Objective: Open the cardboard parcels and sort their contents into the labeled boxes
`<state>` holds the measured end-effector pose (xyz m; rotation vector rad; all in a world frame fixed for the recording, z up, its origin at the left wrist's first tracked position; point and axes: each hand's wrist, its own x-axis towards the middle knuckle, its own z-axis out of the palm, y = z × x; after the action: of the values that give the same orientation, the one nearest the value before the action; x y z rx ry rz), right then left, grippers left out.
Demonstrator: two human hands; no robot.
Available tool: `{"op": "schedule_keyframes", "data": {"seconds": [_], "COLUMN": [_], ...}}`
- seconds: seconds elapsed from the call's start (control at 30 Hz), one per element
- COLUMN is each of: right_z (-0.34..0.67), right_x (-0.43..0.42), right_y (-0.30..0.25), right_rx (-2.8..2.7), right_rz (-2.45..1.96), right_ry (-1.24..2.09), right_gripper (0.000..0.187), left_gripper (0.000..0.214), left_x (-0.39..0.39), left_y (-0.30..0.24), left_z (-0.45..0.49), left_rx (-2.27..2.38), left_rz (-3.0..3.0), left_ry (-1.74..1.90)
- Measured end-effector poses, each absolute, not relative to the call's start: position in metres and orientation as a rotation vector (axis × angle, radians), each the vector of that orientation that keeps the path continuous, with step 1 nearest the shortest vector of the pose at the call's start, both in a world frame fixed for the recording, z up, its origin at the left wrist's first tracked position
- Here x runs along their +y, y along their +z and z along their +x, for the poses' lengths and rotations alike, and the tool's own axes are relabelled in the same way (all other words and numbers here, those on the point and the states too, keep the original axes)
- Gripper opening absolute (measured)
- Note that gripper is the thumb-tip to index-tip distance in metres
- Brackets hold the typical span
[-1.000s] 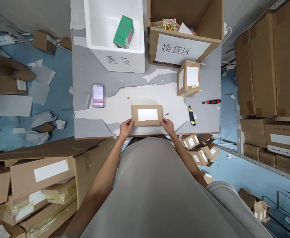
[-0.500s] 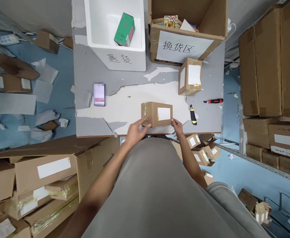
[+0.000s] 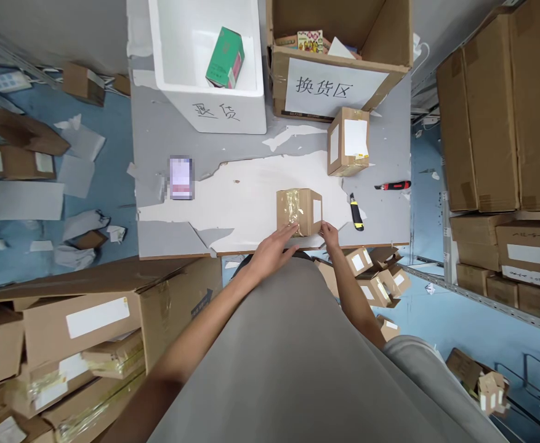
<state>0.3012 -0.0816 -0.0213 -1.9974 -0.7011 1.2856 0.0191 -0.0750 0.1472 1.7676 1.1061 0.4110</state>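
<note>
A small taped cardboard box (image 3: 290, 206) stands near the table's front edge, one taped side toward the left and a white label on its right part. My left hand (image 3: 272, 251) touches its near side with outstretched fingers, the thumb apart and off the box. At the near right corner, my right hand (image 3: 329, 236) pinches the box between thumb and fingers. Right of it lies a yellow-and-black utility knife (image 3: 356, 212), with a red-and-black utility knife (image 3: 395, 185) farther right. Another labelled carton (image 3: 349, 143) stands behind.
A white foam bin (image 3: 230, 111) holding a green box (image 3: 225, 57) stands at the back left, beside a large open carton (image 3: 281, 80) with small packets. A phone (image 3: 181, 178) lies on the left of the table. Heaped cartons (image 3: 82, 320) flank me at lower left.
The small box has turned, bringing its taped side more into view and its label toward the right. My left hand has shifted right with it; the right hand stays at its corner.
</note>
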Motion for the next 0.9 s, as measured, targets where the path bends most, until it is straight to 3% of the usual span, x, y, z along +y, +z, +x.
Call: {"op": "schedule_keyframes", "data": {"seconds": [0.23, 0.37, 0.53, 0.9], "right_z": [0.27, 0.245, 0.227, 0.103], "right_x": [-0.081, -0.07, -0.067, -0.1], "right_y": [0.0, 0.009, 0.03, 0.129], "right_rx": [-0.839, -0.974, -1.176, -2.102], "right_rz": [-1.915, -1.934, -2.066, -1.585], "right_ry": [1.349, 1.337, 1.201, 1.227], "right_gripper": [0.073, 0.052, 0.034, 0.043], "left_gripper": [0.065, 0.051, 0.053, 0.05], "left_x": [-0.081, -0.072, -0.071, -0.081], "left_y": [0.112, 0.067, 0.027, -0.017], "left_z": [-0.037, -0.065, -0.077, -0.141], "left_rx": [1.578, 1.797, 1.779, 2.03], "left_rz": [1.535, 1.181, 0.919, 0.493], "left_ry": [0.41, 0.428, 0.601, 0.641]}}
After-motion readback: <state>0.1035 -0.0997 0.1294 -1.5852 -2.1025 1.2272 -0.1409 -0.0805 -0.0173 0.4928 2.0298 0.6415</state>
